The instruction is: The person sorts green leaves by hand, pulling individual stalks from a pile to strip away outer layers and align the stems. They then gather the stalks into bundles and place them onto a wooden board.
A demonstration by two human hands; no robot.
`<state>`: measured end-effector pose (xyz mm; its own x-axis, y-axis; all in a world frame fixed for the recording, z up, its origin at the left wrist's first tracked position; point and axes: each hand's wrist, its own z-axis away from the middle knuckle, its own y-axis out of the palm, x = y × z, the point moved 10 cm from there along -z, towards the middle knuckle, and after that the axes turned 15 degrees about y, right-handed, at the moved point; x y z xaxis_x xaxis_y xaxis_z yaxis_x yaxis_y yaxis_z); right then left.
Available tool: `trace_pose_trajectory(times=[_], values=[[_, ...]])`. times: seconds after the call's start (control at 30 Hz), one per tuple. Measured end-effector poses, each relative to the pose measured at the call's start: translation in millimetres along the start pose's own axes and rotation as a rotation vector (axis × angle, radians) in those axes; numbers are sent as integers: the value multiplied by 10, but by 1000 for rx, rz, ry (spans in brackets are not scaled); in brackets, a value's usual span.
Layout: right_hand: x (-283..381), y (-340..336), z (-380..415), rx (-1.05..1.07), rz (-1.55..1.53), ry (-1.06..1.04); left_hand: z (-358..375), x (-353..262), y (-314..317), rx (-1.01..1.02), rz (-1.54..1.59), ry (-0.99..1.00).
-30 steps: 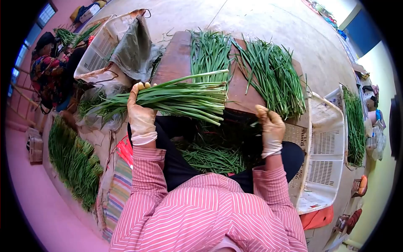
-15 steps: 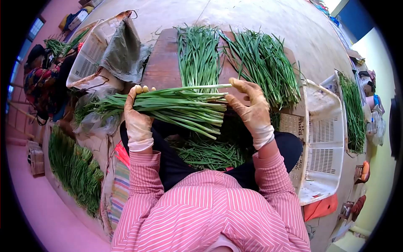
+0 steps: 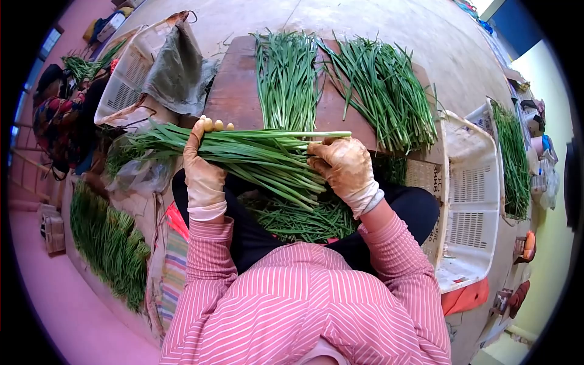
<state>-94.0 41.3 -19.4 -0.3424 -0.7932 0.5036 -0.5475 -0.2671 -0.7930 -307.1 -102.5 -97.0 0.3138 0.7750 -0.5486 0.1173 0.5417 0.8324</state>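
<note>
My left hand (image 3: 204, 176), in a stained glove, is wrapped round a bundle of long green stalks (image 3: 261, 161). The leafy ends point left and the pale cut ends point right. My right hand (image 3: 345, 169), also gloved, is closed at the pale ends, its fingertips pinched on the stalks. One stalk sticks out to the right above that hand. Beyond the bundle, two piles of green stalks, one upright (image 3: 287, 82) and one slanted (image 3: 389, 94), lie on a brown board (image 3: 234, 91). Loose green pieces (image 3: 304, 219) lie below, between my legs.
A white crate (image 3: 468, 207) stands at the right, beside more greens (image 3: 510, 161). Another crate (image 3: 131, 76) with a grey cloth (image 3: 176, 73) is at the upper left. A person (image 3: 58, 121) sits at the far left, above a row of greens (image 3: 106, 243).
My right hand has moved left and down onto the cut ends, and its fingers have closed. One stalk now juts farther right than the others.
</note>
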Motion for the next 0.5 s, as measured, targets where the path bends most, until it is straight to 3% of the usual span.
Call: trace_pose_trajectory(times=[0.27,0.5], values=[[-1,-52,44,-40,-29,-9,12,36,34,44,49,-44],[-17,61,86,61,-103,-26,7,48,5,83,64,-66]])
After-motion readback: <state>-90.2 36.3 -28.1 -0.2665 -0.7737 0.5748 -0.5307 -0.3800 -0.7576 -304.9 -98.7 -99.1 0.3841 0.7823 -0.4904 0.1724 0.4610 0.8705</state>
